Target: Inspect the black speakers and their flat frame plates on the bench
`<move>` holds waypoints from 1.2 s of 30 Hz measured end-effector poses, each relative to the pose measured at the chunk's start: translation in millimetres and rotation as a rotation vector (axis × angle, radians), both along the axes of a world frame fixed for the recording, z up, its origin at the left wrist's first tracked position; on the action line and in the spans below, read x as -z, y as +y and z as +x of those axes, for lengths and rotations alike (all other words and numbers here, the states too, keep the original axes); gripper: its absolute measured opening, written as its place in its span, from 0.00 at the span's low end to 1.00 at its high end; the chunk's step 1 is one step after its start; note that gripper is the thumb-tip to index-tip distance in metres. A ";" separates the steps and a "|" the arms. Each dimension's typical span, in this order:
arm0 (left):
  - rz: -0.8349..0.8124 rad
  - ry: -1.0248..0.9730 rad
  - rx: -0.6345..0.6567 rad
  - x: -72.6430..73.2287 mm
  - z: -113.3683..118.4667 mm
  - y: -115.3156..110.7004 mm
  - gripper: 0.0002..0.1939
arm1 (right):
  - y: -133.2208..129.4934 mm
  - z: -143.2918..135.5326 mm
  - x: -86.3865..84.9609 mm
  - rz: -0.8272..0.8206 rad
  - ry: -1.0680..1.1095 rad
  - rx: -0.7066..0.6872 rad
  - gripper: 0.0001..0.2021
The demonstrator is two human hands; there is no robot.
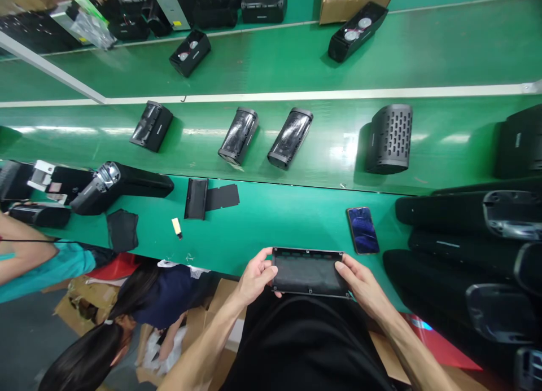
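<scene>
Between my two hands is a black rectangular plastic panel (309, 273), hollow side up, with small screw posts along its rim and a dark sheet lining inside. My left hand (259, 275) pinches its left end, thumb on top. My right hand (358, 278) grips the right end, its thumb pressing on the inner corner. The panel is held over the front edge of the green workbench (271, 222), close to my lap. A similar black panel (196, 199) lies to the left on the bench, beside a flat black sheet (223, 197).
A phone (363, 230) lies right of the panel. Long black speaker housings (449, 244) crowd the right side. On the green conveyor (326, 148) stand several black speakers (290, 138). Left are a small yellow-white item (176, 227), black cloth (122, 230) and co-workers, one bending over cartons (144, 346).
</scene>
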State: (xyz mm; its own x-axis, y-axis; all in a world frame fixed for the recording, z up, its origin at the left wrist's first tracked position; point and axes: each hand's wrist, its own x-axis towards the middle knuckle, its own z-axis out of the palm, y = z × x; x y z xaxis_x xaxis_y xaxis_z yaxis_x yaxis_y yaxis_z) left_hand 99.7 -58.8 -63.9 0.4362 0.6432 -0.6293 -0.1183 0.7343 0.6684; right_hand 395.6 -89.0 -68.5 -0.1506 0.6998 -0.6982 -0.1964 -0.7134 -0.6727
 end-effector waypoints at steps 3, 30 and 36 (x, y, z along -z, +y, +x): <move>-0.007 0.000 0.001 2.3 -0.9 -1.2 0.35 | 0.3 -0.1 -0.4 -0.009 -0.024 -0.001 0.22; 0.022 -0.005 -0.009 1.5 -2.4 -3.2 0.34 | 2.1 0.9 -7.8 0.008 -0.124 -0.031 0.25; 0.031 -0.013 -0.009 -2.7 -2.5 -0.1 0.32 | -0.9 3.2 -1.9 0.037 -0.133 -0.068 0.23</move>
